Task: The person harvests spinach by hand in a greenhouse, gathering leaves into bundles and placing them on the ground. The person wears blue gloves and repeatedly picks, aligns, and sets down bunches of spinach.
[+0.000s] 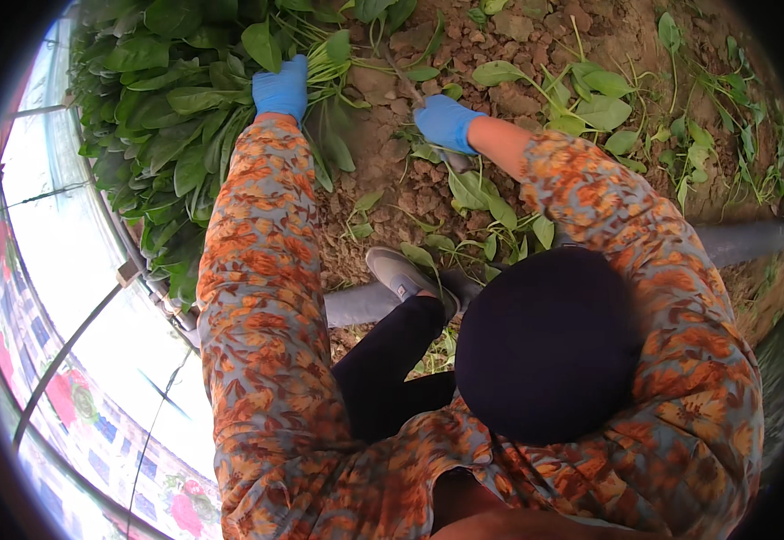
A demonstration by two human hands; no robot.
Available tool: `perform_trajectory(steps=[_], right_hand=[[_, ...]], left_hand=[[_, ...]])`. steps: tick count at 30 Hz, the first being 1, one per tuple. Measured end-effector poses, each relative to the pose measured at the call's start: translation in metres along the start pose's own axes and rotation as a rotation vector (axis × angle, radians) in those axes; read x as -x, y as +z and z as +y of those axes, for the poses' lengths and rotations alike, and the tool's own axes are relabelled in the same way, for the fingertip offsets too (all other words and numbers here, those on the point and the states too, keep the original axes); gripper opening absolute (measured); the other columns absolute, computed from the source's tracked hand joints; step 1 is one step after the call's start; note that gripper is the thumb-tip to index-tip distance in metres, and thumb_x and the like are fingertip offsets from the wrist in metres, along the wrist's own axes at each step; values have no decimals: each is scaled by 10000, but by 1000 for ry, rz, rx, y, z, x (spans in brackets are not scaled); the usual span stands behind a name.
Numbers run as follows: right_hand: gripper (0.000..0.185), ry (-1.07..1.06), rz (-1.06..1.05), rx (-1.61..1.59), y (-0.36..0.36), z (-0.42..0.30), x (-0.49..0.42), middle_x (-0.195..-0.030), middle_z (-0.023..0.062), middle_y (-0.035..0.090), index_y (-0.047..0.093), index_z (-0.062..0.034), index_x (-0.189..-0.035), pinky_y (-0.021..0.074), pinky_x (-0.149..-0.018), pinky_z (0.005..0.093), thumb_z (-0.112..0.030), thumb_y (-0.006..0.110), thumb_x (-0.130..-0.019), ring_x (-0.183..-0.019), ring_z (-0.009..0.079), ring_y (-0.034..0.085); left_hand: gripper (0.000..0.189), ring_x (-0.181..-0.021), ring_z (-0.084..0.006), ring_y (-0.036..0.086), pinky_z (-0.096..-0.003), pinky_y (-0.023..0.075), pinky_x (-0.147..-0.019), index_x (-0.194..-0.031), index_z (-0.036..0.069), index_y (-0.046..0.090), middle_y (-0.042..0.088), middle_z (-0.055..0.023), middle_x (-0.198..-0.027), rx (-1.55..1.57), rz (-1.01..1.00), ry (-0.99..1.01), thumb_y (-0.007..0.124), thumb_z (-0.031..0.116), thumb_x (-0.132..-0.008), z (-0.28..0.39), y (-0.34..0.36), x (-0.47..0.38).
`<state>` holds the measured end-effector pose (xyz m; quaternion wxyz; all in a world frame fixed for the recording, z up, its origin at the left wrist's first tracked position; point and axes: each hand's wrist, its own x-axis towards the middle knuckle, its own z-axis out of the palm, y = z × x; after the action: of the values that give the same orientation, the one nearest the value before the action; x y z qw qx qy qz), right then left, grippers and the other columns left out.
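My left hand [280, 88], in a blue glove, is closed around the stems of leafy greens [324, 66] that look like spinach. Their pale stems fan out to the right of the fist. A dense bank of the same plants [162, 101] stands around and left of it. To the right, over bare soil, my right hand [449, 125] wears a matching glove. It grips a thin-shafted hand tool [402, 77], which slants up and left towards the stems. The tool's far end is lost among the leaves, so its working edge cannot be made out.
Loose leaves [601, 101] lie scattered over cloddy brown soil [392, 182]. A grey pipe [358, 305] crosses the ground by my shoe [398, 270] and reappears at right. My bent knee [547, 344] rises in front. Translucent sheeting [95, 270] on a frame borders the left side.
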<state>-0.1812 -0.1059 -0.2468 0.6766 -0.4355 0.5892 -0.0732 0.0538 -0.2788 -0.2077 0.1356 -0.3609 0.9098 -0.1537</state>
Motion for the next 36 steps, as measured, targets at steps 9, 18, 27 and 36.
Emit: perform_trajectory(steps=[9,18,27,36], right_hand=[[318,136,-247,-245,-15,9,58,-633,29,491,491,-45,-830,442,-482,352,-286,440,-1031,-485,161,466],[273,81,60,-412,-46,87,203,-610,2,467,490,-53,-870,373,-387,280,-286,508,-1010,-425,101,444],[349,13,488,-322,-57,171,269,-720,109,600,571,9,-949,508,-594,373,-330,513,-1011,-606,217,595],[450,-274,718,614,-125,60,320,-853,230,658,638,9,-944,500,-748,481,-430,541,-969,-835,397,645]], left_hand=[[289,-775,-354,661,-489,491,-693,-1096,95,602,670,-118,-844,0,-143,63,636,52,-812,-7,-26,-4],[428,-926,-327,652,-449,455,-894,-1204,138,546,674,-119,-957,187,-176,161,682,130,-798,-6,-82,21],[556,-988,-338,637,-432,453,-919,-1293,143,524,684,-118,-1064,531,94,122,726,161,-775,12,-189,29],[515,-1060,-170,641,-290,498,-921,-1307,76,538,675,-98,-1156,1303,416,-74,745,69,-836,44,-309,87]])
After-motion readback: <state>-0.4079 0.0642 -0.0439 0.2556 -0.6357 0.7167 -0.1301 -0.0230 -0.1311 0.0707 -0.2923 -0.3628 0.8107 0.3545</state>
